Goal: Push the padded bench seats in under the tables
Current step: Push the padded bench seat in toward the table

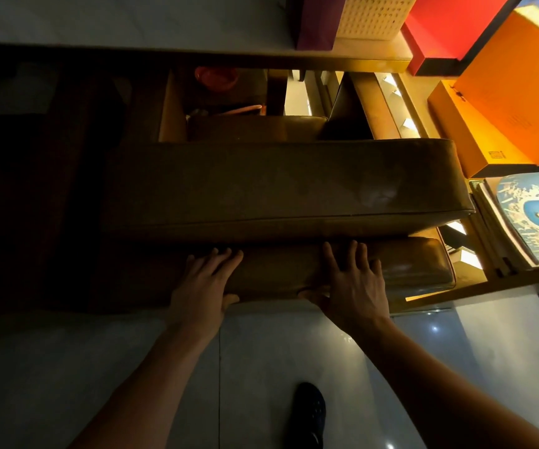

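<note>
Glossy pale floor tiles (132, 367) fill the foreground, dim at nine o'clock and brighter toward three, where orange boxes (501, 102) crowd a shelf. At centre, the left hand (205, 280) and right hand (352, 283) lie flat, fingers spread, thumbs hooked under the near edge of a low brown padded bench seat (407, 267), its long axis running nine to three, just below a larger cushion (278, 183). Uneven pushing would probably skew it and jam a corner.
</note>
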### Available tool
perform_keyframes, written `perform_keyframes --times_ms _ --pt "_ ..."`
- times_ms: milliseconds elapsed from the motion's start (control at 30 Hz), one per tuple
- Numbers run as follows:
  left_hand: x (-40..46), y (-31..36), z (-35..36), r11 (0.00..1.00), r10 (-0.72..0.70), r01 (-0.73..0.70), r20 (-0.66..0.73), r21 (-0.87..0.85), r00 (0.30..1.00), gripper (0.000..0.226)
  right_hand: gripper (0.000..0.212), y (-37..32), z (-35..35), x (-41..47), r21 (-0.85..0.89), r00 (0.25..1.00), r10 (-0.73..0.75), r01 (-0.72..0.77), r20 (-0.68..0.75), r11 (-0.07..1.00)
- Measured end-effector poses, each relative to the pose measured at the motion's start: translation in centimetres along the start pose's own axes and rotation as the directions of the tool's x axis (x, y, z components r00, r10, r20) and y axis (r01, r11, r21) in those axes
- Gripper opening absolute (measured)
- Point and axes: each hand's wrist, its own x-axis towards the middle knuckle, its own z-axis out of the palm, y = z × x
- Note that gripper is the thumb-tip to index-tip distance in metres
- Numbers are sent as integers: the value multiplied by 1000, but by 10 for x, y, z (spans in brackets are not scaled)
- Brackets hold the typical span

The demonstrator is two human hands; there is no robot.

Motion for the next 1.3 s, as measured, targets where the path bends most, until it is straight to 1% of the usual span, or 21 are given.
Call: perform_keyframes --times_ms 100,433,600,700,800,900,967,1067,1133,1300 --pt "-1 0 1 1000 10 -10 -18 1 1000 78 110 0 2 0 -5 1000 1 -1 -24 1000" --pt "2 7 -5 998 -20 17 45 67 999 78 110 -1 -3 0 -8 1000 -12 12 -4 1000" --pt "2 6 -2 996 -23 20 40 86 999 80 109 2 -3 -1 -19 999 -37 36 -21 999" --pt "4 9 -3 992 -55 46 74 120 996 82 108 3 -8 -1 -13 998 -42 43 37 999" --pt "2 19 -12 989 -113 100 117 106 987 82 110 4 -17 -2 -4 994 -61 61 93 998" --pt "-4 35 -26 977 -212 205 228 55 950 82 113 8 -29 0 48 985 -58 51 165 998" --pt "-8 45 -36 968 -247 245 275 42 929 78 112 9 -38 4 106 977 -38 16 208 994" --pt "-15 51 -57 972 -234 228 268 53 934 77 102 7 -58 3 139 968 -28 -7 249 990" --pt "-21 48 -75 975 -224 218 259 52 940 78 93 1 -70 -3 167 966 -50 7 253 986" --pt "-40 27 -125 976 -217 213 278 46 936 83 90 -37 -109 -27 193 956 -115 63 270 979"
